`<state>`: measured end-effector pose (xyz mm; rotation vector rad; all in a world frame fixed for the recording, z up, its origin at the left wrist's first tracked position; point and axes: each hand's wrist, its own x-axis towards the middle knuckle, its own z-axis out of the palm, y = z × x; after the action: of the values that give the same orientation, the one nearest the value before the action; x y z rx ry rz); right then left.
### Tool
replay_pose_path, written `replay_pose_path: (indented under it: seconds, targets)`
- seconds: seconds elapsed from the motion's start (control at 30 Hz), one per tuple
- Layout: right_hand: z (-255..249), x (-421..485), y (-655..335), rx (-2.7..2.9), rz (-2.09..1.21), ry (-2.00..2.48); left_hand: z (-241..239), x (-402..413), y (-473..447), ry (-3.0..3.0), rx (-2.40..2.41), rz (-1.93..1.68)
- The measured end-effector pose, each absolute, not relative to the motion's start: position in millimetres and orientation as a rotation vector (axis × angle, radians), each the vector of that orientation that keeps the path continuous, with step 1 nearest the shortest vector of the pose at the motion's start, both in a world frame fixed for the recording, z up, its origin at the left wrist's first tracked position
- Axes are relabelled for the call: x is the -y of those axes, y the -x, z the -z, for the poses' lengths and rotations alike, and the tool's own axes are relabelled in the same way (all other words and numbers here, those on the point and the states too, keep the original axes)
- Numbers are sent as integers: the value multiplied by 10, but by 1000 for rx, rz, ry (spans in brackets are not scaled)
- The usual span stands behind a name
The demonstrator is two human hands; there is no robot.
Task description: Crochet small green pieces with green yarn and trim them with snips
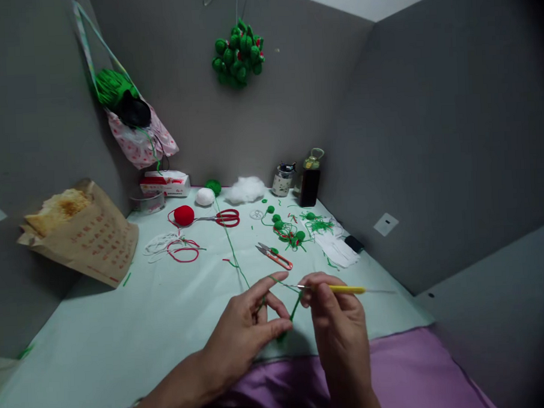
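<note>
My right hand (338, 324) is closed round a crochet hook (353, 289) with a yellow handle, its metal tip pointing left. Green yarn (232, 248) runs from the green yarn ball (213, 186) at the back to my left hand (241, 325) and over its raised index finger. The left thumb and middle finger pinch a small green crochet piece (296, 306), partly hidden by the fingers. From there a strand stretches up to the hook's tip. Just beyond my hands lie orange-handled thread snips (277, 258).
Red-handled scissors (227, 218), a red yarn ball (183, 215), a white yarn ball (204, 197) and stuffing (245, 190) lie farther back. Small green balls (277, 222) and yarn scraps (320, 224) are at right. A paper food bag (88, 242) stands left; grey partitions (431, 131) surround the table.
</note>
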<state>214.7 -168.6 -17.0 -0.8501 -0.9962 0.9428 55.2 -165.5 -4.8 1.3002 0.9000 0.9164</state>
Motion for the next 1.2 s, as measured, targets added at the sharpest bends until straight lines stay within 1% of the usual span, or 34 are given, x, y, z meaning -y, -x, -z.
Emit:
replay_pose_path:
  seconds: [0.1, 0.2, 0.3, 0.43, 0.53, 0.8, 0.97, 1.0, 1.07, 1.2]
  targets:
    - [159, 1613, -2186, 789, -1099, 829, 114, 1633, -505, -1481, -934, -808]
    - [150, 1557, -2201, 673, -1185, 823, 150, 1598, -454, -1590, -941, -777]
    - [152, 1539, -2185, 650, -1182, 820, 107, 1561, -419, -1572, -982, -855]
    - [175, 1574, -2122, 733, -1121, 836, -36, 1536, -471, -1404, -977, -1021]
    - [207, 1621, -2085, 882, -988, 893, -107, 1524, -563, -1218, -876, -1099]
    - [234, 1748, -2111, 1261, -660, 937, -74, 1523, -668, -963, -763, -1124]
    - [286, 1838, -2015, 1547, -73, 945, -42, 1561, -696, -882, -696, -1137]
    - [295, 1847, -2001, 1547, -12, 945, -35, 1562, -689, -866, -667, -1106]
    - [294, 1847, -2011, 1502, -67, 928, -29, 1560, -657, -812, -617, -1006]
    - [204, 1804, -2139, 1250, -500, 857, -67, 1564, -576, -701, -578, -937]
